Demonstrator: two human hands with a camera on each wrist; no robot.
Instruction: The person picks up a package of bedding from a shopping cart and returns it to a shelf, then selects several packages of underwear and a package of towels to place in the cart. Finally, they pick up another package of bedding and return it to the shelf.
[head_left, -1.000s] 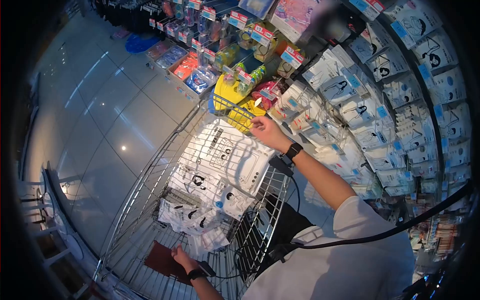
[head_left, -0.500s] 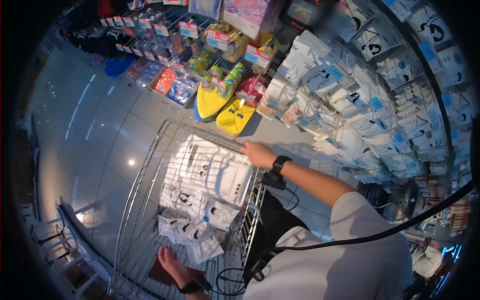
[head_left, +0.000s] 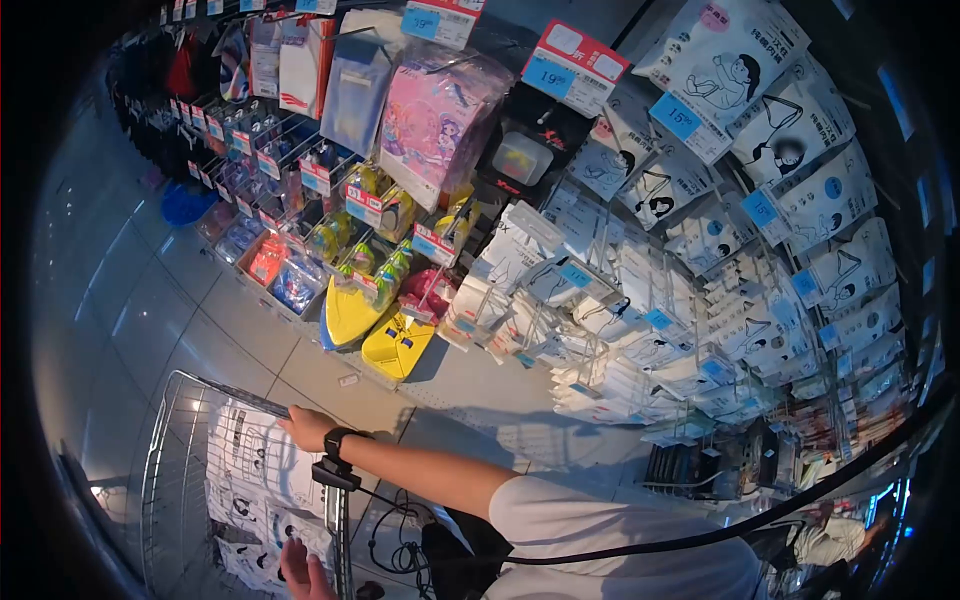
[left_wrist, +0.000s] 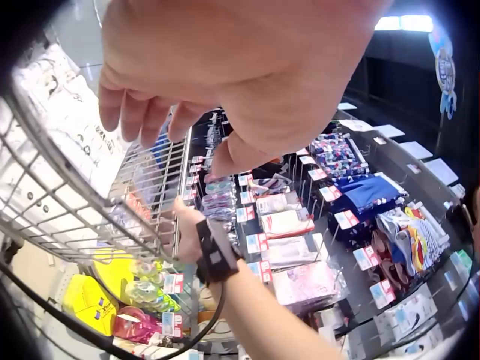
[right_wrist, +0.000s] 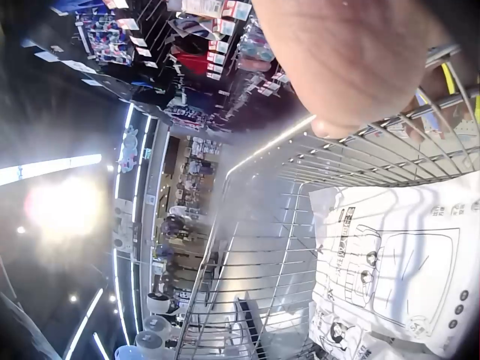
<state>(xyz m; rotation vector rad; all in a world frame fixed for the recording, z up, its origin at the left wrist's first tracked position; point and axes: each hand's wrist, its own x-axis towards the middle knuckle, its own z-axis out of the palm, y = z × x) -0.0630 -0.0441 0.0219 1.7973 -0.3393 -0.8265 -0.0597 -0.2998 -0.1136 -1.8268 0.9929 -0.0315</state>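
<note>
A wire shopping cart (head_left: 175,440) at the lower left of the head view holds white printed packages (head_left: 262,455). On its upper rim rests my right hand (head_left: 308,428), fingers curled round the edge; the left wrist view shows this hand (left_wrist: 187,229) at the wires. My left hand (head_left: 303,572), partly cut off at the bottom edge, is over the smaller packages with its fingers apart. Up close in the left wrist view, the left hand (left_wrist: 240,67) has loosely bent fingers and holds nothing visible. The right hand (right_wrist: 352,60) fills the top of the right wrist view.
Racks of hanging white packets (head_left: 690,240) fill the right side. Yellow boards (head_left: 398,343) stand on the floor beside goggles and bagged goods with price tags. Tiled floor (head_left: 220,345) lies between cart and racks. A black cable (head_left: 700,535) crosses the sleeve.
The head view has swung towards the racks, so the cart and both hands appear lower and further left. The right hand stays on the rim; the brown flat item near the left hand is out of sight.
</note>
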